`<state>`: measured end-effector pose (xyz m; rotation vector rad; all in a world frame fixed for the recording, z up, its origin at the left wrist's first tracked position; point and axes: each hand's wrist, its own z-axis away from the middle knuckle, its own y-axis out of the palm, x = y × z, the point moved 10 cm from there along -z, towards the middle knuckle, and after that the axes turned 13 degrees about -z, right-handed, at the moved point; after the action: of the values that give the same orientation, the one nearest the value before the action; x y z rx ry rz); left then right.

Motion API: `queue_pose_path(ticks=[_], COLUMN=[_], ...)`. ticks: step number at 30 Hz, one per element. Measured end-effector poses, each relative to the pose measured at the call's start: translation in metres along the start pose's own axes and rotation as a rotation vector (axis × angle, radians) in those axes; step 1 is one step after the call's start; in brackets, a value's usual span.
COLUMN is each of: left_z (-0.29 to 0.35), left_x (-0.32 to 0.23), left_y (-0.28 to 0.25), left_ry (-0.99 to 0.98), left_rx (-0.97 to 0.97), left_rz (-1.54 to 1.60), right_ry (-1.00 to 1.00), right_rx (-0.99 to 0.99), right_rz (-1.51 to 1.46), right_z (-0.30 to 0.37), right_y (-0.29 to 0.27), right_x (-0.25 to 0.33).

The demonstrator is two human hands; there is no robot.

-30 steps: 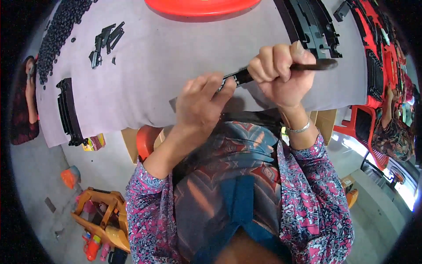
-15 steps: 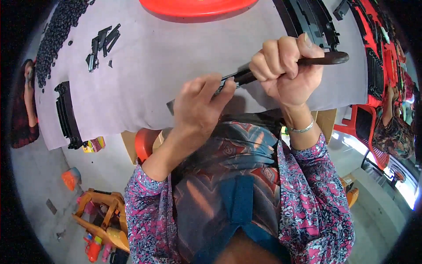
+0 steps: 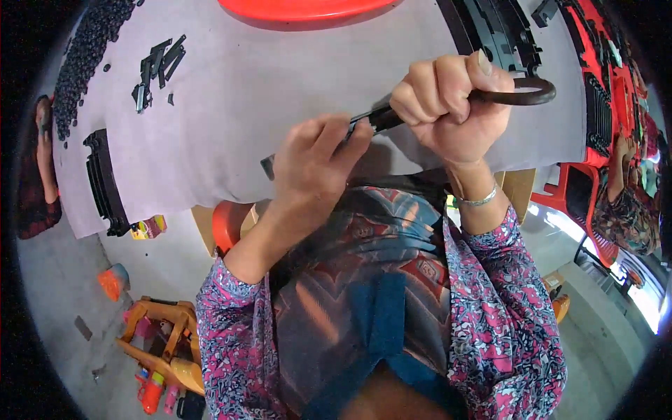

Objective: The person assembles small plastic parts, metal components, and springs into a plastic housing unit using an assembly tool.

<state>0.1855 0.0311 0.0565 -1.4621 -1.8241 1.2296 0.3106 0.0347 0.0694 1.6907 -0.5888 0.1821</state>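
In my right hand (image 3: pixel 458 98) is a pair of scissors (image 3: pixel 542 91), fingers wrapped round its dark looped handle. The fist hides part of the handle, and the scissors point left toward my other hand. My left hand (image 3: pixel 315 157) pinches a narrow black strip-like part (image 3: pixel 268 166), whose flat end sticks out past the fingers to the left. The scissors' front end meets the part at my left fingertips, where the contact is mostly hidden. Both hands are raised over the near edge of the cloth-covered table (image 3: pixel 231 105).
A heap of small black pieces (image 3: pixel 87 66) and several loose black strips (image 3: pixel 157 66) lie at the left. Black slotted parts (image 3: pixel 105 182) sit by the left edge, longer black rails (image 3: pixel 490 35) at the far right. A red basin (image 3: pixel 308 17) stands at the back. Other people work at the right.
The scissors' handle has turned slightly, so its loop shows more openly now. My left hand has shifted a little up and left; both hands keep their hold.
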Motion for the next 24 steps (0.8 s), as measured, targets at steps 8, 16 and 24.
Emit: queue_pose_path(ticks=[8,16,24], left_z=[0.003,0.001,0.006], left_x=[0.001,0.003,0.01], left_y=[0.001,-0.001,0.01], left_ry=[-0.032,-0.039,-0.118], left_rx=[-0.032,-0.047,-0.011], left_rz=[0.01,0.039,0.084], right_ry=[-0.065,-0.026,0.018], right_rx=[-0.014,-0.033,-0.1], right_rz=[0.087,0.18,0.177], right_z=[0.007,-0.003,-0.006], right_y=[0.001,0.012,0.011], right_x=[0.003,0.0,-0.009])
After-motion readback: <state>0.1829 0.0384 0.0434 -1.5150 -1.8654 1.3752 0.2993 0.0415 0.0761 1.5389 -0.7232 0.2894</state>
